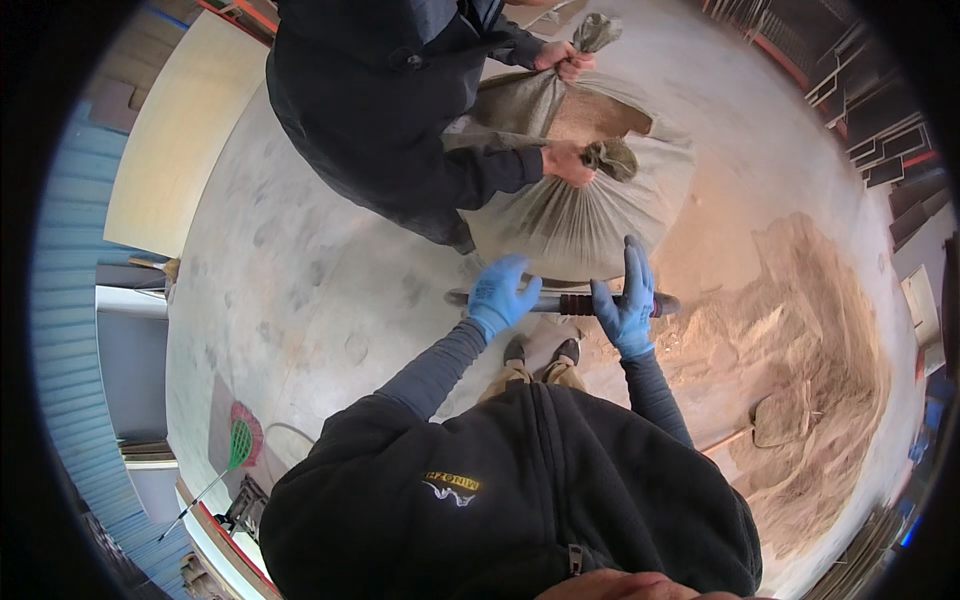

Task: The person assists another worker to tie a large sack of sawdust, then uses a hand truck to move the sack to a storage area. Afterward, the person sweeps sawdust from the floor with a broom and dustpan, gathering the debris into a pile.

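Note:
A dark bar [578, 304] with a reddish-brown wrapped grip runs crosswise in front of my body, above my shoes. Over its left part is my left hand [500, 297] in a blue glove, fingers loosely bent and thumb apart. My right hand [629, 308], gloved the same, is at the right end with fingers stretched up and thumb spread. Whether either palm touches the bar is unclear. Just beyond stands a large woven sack [585, 228] with sawdust-like brown material showing in its opening. A co-worker's hands [570, 164] grip its two bunched corners.
The co-worker in dark clothes [370, 120] leans in from the far left. A wide heap of brown sawdust [800, 360] covers the floor at right, with a shovel-like blade [782, 417] on it. Left are a pale board [185, 130] and a green-headed tool [240, 443]. Metal frames [880, 140] stand far right.

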